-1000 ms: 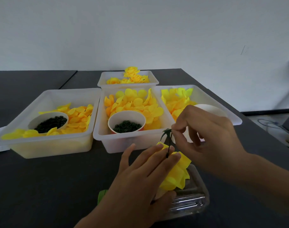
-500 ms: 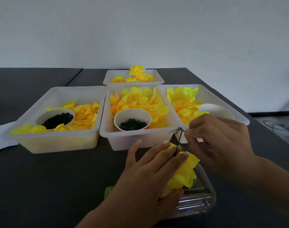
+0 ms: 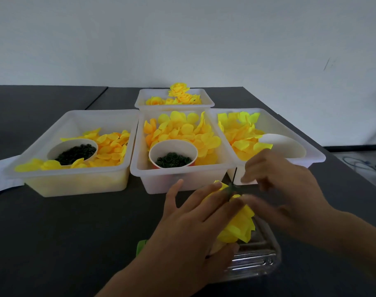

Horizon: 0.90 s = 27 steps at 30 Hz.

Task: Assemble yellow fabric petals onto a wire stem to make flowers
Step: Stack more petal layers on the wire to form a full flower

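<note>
Cupping the yellow flower in the left hand, the blurred right hand pinches at its wire stem.

A single head-worn view is given, looking forward and down across the dark surface toward the wall. The middle white bin is seen near the centre of the frame. Nearer than that bin, both hands are seen close to the lens; beyond it, a smaller bin is seen.
</note>
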Each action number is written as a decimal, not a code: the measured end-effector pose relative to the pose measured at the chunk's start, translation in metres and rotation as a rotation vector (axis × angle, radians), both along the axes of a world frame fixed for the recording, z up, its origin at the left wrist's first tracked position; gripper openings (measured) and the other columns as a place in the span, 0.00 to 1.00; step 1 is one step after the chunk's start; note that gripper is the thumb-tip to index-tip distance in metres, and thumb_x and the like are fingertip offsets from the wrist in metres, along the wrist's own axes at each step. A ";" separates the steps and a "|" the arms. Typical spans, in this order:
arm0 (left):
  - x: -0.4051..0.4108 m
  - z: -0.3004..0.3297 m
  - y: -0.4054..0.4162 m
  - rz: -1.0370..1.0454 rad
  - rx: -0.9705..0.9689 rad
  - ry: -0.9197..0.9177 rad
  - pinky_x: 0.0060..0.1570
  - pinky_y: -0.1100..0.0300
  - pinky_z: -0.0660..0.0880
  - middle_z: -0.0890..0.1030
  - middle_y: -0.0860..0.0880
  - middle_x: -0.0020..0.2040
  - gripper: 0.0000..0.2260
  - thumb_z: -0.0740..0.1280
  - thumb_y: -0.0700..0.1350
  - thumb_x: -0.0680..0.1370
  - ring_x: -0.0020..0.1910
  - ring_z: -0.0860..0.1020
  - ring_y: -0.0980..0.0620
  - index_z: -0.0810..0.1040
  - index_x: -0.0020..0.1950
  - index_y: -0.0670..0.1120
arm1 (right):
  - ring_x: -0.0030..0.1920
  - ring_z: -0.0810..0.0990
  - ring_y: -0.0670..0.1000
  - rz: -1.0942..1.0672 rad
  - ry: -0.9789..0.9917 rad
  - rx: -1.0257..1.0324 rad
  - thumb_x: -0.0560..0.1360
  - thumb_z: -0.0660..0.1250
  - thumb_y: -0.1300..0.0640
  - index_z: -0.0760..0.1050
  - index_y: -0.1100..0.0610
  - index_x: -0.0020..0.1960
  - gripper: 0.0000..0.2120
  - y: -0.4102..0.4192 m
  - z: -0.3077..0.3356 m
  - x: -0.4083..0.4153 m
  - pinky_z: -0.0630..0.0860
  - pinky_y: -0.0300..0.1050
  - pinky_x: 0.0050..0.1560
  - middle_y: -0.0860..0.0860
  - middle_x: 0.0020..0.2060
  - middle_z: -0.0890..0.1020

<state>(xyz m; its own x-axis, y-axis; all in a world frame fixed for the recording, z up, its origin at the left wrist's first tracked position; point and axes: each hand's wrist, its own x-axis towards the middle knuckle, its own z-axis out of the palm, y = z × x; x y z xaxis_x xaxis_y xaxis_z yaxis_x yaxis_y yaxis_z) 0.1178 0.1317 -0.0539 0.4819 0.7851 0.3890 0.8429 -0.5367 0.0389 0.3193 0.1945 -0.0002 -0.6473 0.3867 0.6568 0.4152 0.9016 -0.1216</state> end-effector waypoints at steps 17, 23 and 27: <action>-0.009 0.004 -0.001 -0.020 0.031 0.187 0.64 0.28 0.53 0.59 0.48 0.79 0.27 0.49 0.67 0.78 0.78 0.55 0.40 0.51 0.77 0.65 | 0.37 0.80 0.62 -0.041 0.061 -0.819 0.71 0.74 0.58 0.80 0.59 0.36 0.07 0.006 0.014 -0.022 0.76 0.64 0.40 0.58 0.33 0.82; -0.030 0.003 0.001 -0.091 0.137 0.084 0.66 0.31 0.54 0.56 0.46 0.79 0.24 0.48 0.67 0.79 0.78 0.51 0.38 0.52 0.76 0.68 | 0.35 0.79 0.62 -0.068 0.042 -0.829 0.71 0.75 0.57 0.80 0.59 0.35 0.08 0.003 0.013 -0.024 0.76 0.63 0.38 0.58 0.32 0.81; -0.048 0.008 0.000 -0.201 -0.061 -0.624 0.65 0.39 0.65 0.65 0.52 0.76 0.18 0.57 0.57 0.81 0.76 0.61 0.44 0.70 0.72 0.59 | 0.35 0.78 0.58 -0.086 0.022 -0.807 0.70 0.75 0.56 0.80 0.58 0.35 0.08 0.002 0.010 -0.025 0.76 0.59 0.37 0.55 0.32 0.81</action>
